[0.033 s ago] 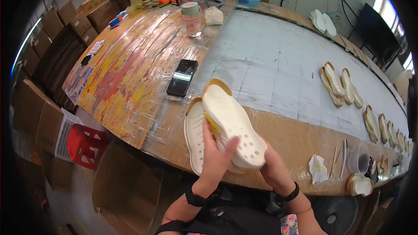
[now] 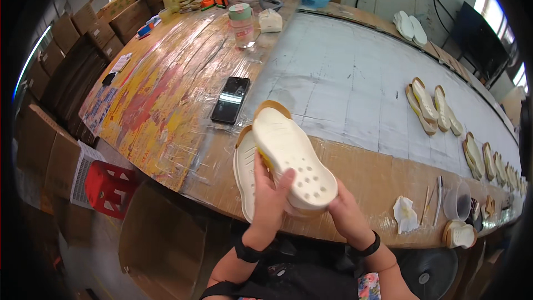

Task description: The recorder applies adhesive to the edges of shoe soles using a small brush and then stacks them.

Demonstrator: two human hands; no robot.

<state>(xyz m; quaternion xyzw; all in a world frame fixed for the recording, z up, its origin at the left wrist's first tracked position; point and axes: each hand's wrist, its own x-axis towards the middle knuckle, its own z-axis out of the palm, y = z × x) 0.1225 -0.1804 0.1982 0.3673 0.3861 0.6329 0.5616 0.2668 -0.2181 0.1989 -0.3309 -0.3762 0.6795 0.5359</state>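
Both hands hold a cream-white clog shoe (image 2: 291, 158) with round holes in its toe, tilted up over the near table edge. My left hand (image 2: 270, 194) grips its left side, thumb and fingers on the upper. My right hand (image 2: 347, 214) supports it from below at the toe end. A tan sole edge shows at the heel. A second cream shoe (image 2: 243, 172) lies flat on the table (image 2: 361, 172) just left of the held one, partly hidden by it.
A black phone (image 2: 230, 100) lies beyond the shoes. A green-lidded jar (image 2: 242, 22) stands farther back. Several pairs of tan and cream soles (image 2: 427, 103) line the right side. A clear cup (image 2: 458, 200), a crumpled cloth (image 2: 405, 214) and sticks sit near right. A red stool (image 2: 108, 189) and cardboard boxes stand left.
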